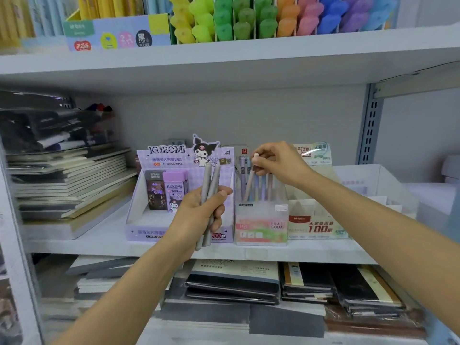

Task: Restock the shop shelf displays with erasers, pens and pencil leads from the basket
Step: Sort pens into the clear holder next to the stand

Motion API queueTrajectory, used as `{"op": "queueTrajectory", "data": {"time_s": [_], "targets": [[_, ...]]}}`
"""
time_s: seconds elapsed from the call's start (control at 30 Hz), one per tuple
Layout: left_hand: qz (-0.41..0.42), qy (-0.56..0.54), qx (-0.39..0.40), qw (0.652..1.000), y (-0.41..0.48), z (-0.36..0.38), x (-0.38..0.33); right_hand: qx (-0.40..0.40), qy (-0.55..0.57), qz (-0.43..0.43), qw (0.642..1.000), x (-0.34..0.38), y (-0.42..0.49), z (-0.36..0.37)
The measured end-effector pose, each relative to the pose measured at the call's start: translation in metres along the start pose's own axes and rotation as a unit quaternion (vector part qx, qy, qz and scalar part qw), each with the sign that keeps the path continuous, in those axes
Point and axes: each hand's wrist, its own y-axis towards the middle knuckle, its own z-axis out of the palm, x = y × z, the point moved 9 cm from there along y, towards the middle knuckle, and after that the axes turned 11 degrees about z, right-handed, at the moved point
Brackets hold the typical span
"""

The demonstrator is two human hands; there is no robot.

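Shows, at the left, the Kuromi lead box (135,202) with lead cases (169,190) standing at its back. Grips a small bundle of grey pens (206,180) in the left hand (199,215), fingers wrapped fully round the barrels and thumb laid across the front. Holds their long axis near upright, upper ends leaning slightly right. Sets the clear pen box (261,227) just right of that hand, beside it on the shelf. Pinches the cap end of a peach pen (250,183) between thumb and fingertips of the right hand (281,163), directly above the box opening. Runs that pen's long axis steeply down and slightly left from the pinch, with the lower end inside the box among the standing pastel pens (263,188). Calls, as a judgement, for a short drop along that axis, then release. Puts the right hand nearer the opening than the left. Shows a second lead box (316,227) just beside the pen box, further right
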Motion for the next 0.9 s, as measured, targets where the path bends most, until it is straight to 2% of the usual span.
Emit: {"op": "queueTrajectory", "data": {"time_s": [0.27, 0.33, 0.47, 0.53, 0.57, 0.63, 0.7, 0.8, 0.9], "targets": [[-0.004, -0.006, 0.014, 1.000, 0.000, 0.002, 0.005, -0.004, 0.072, -0.002, 0.997, 0.006, 0.003, 0.003], [-0.001, -0.008, 0.022, 1.000, -0.001, 0.003, 0.004, -0.012, 0.034, -0.004, 0.999, 0.005, 0.004, 0.007], [0.006, -0.010, 0.037, 0.999, -0.004, 0.008, 0.000, -0.069, -0.145, -0.047, 0.986, 0.019, 0.000, 0.012], [0.012, -0.010, 0.042, 0.999, -0.006, 0.008, -0.002, -0.108, -0.163, -0.076, 0.978, 0.031, -0.007, 0.006], [0.014, -0.010, 0.045, 0.999, -0.006, 0.009, -0.004, -0.118, -0.132, -0.083, 0.981, 0.035, -0.012, 0.002], [0.019, -0.006, 0.051, 0.998, -0.008, 0.011, -0.007, -0.083, 0.002, -0.062, 0.995, 0.034, -0.021, -0.002], [0.026, 0.001, 0.060, 0.998, -0.009, 0.016, -0.011, 0.002, 0.108, -0.033, 0.994, 0.032, -0.031, 0.005], [0.045, 0.000, 0.063, 0.997, -0.013, 0.027, -0.017, 0.097, 0.139, -0.020, 0.985, 0.034, -0.045, 0.017], [0.061, -0.012, 0.062, 0.996, -0.015, 0.038, -0.023, 0.171, 0.224, -0.002, 0.959, 0.032, -0.053, 0.020]]}}
